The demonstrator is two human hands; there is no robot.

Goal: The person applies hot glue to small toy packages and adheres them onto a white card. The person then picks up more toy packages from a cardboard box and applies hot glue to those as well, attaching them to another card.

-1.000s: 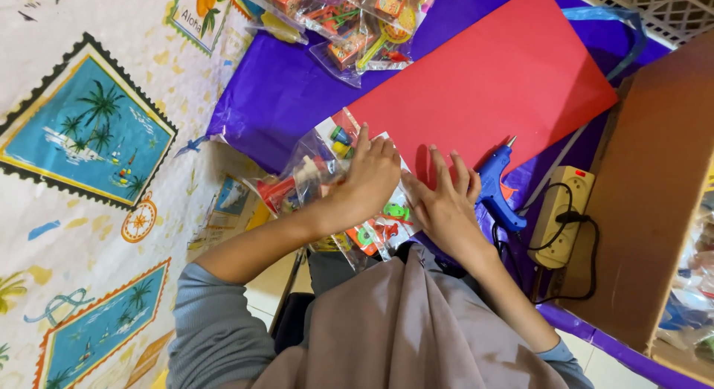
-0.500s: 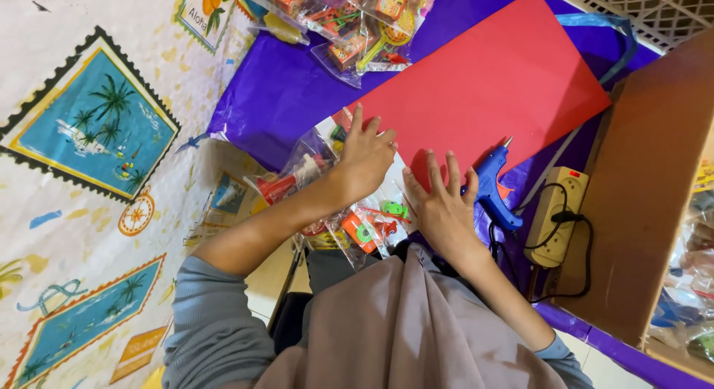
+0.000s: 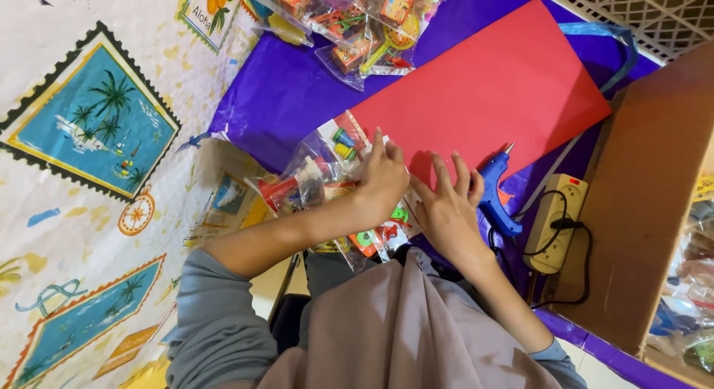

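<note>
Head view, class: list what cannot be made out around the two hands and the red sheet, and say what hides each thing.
- Near edge of the red sheet: covered by the left hand and right hand.
- Contents of the clear toy packets: too small, and partly under the left hand.
- Blue glue gun: its handle is partly behind the right hand.
- Brown board: cut off by the right edge.

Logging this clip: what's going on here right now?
A person leans over a purple-covered table. Their left hand presses on clear packets of small colourful toys, while the right hand lies flat on the near corner of a red sheet. A blue glue gun and a power strip lie just right.
</note>
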